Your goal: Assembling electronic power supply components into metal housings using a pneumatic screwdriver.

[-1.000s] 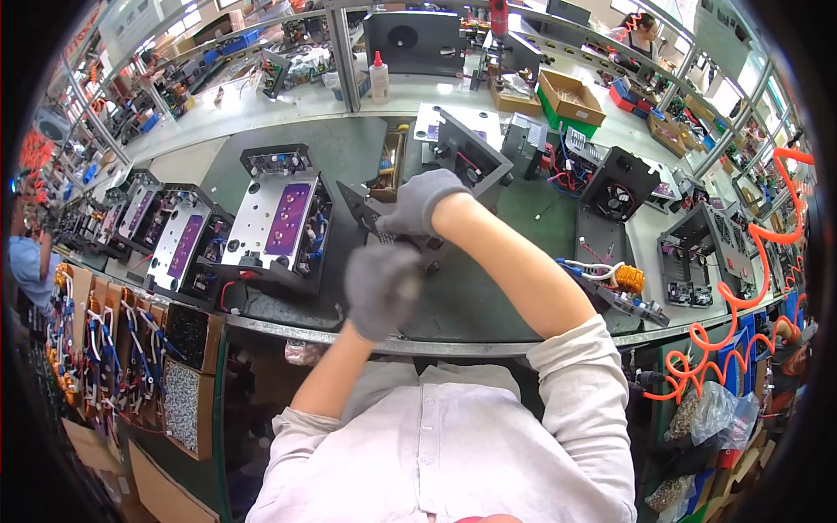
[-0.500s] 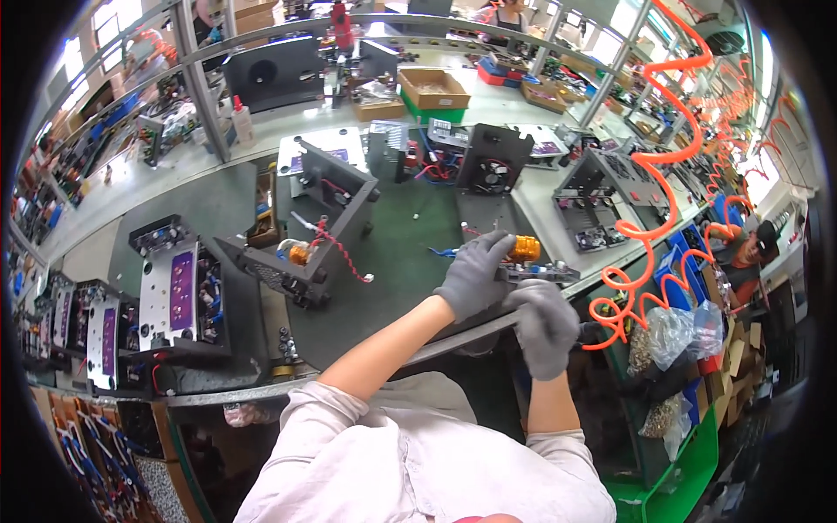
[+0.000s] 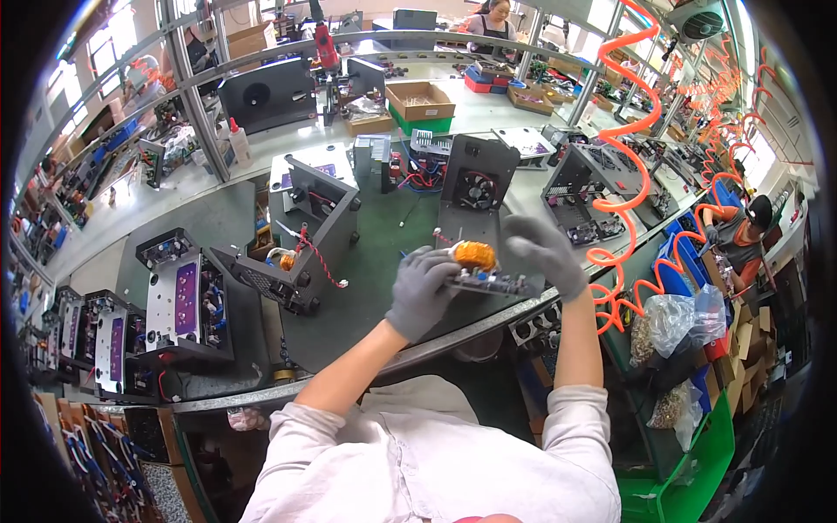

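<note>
My left hand (image 3: 423, 292), in a grey glove, is closed on the left end of a dark chassis panel (image 3: 499, 284) with small parts along it. A yellow-orange wound coil (image 3: 475, 254) sits just above that panel, close to my left fingertips. My right hand (image 3: 554, 261), also gloved in grey, is raised above the panel's right end. Motion smears its fingers, and whether anything is in them cannot be made out. Behind the coil stands an upright black casing (image 3: 478, 174) with a fan.
To the left is an open black casing (image 3: 318, 209) trailing red wires. Several units with purple boards (image 3: 186, 296) line the left side. A coiled orange air hose (image 3: 629, 131) hangs at the right. Another person (image 3: 745, 235) is beyond the blue bins. A metal edge (image 3: 418, 340) borders the bench.
My left hand has shifted left and nearer with the panel and coil. My right hand has risen from beside the bench edge to above the panel's right end.
</note>
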Demonstrator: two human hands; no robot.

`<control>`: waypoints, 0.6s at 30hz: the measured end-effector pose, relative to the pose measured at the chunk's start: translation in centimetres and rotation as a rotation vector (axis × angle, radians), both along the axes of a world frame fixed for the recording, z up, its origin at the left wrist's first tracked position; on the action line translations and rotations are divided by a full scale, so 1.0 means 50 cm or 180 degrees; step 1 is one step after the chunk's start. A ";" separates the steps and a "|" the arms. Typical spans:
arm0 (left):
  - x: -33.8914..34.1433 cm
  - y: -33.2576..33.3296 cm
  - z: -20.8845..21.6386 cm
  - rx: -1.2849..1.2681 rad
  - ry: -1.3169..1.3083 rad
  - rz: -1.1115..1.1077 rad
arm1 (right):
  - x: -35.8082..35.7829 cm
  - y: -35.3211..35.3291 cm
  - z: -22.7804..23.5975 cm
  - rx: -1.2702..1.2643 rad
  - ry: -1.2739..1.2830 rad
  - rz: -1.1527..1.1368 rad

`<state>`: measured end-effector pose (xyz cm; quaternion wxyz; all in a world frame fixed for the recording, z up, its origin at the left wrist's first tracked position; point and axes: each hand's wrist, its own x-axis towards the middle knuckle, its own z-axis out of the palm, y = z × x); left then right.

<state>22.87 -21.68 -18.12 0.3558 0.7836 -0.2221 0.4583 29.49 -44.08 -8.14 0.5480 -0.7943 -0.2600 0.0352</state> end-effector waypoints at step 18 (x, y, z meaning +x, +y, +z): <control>-0.128 0.287 0.106 -0.0690 0.2470 -0.2657 | -0.139 0.151 -0.205 0.3221 0.1229 0.0659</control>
